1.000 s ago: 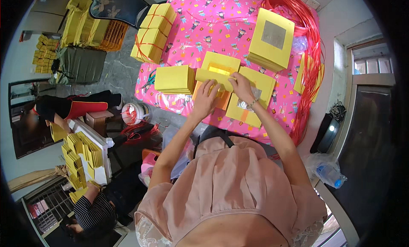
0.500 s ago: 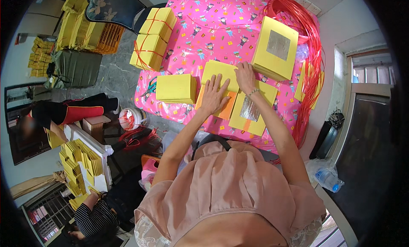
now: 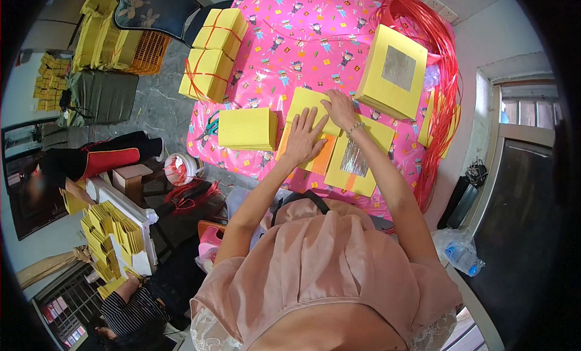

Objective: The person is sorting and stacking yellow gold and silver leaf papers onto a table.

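On the pink table lies a yellow sheet of paper, its lower part showing an orange band. My left hand rests flat on it, fingers spread. My right hand lies on the sheet's right side, its fingers stretched toward the left hand and nothing visible in them. Under my right forearm is a yellow sheet with a silver foil patch, beside the first sheet. A small stack of yellow folded papers sits left of my left hand.
A thick stack of foil-patched yellow paper stands at the right. Bundles tied with red string lie at the far left, green-handled scissors nearer. Red plastic strands hang along the right edge. Two people work at the left by a white table.
My right hand has slid a little left across the yellow sheet, closer to my left hand. My left hand stays nearly in place. The view has shifted slightly.
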Demonstrator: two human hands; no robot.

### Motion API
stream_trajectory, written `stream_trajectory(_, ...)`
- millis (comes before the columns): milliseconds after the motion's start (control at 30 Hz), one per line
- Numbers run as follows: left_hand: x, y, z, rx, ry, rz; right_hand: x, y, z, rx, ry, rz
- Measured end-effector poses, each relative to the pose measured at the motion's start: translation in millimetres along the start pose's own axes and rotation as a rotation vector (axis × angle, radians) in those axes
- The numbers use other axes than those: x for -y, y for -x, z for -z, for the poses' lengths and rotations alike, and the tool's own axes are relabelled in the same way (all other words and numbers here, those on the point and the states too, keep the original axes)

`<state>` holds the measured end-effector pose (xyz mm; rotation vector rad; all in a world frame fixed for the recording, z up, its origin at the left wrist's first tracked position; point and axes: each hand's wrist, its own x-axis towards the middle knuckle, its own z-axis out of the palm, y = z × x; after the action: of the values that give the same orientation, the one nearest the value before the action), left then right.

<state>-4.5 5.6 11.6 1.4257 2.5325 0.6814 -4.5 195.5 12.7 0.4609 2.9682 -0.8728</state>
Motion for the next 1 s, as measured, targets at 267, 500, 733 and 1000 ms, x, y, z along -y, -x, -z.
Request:
stream_trajectory(267, 0, -3, 2, 0.016, 0.002, -0.002, 1, -1, 1, -0.007, 0.004, 0.002)
stream_trajectory(500, 0, -4, -2, 0.051, -0.006, 0.016, 7, 7, 4, -0.041, 0.047, 0.013)
stream_trajectory(733, 5, 1, -7, 0.095, -0.043, 0.035, 23, 74, -4, -0.196, -0.054, 0.098)
stream_trajectory(1000, 0, -3, -4, 0.087, -0.051, 0.040, 2, 88, -28, -0.179, -0.097, 0.193)
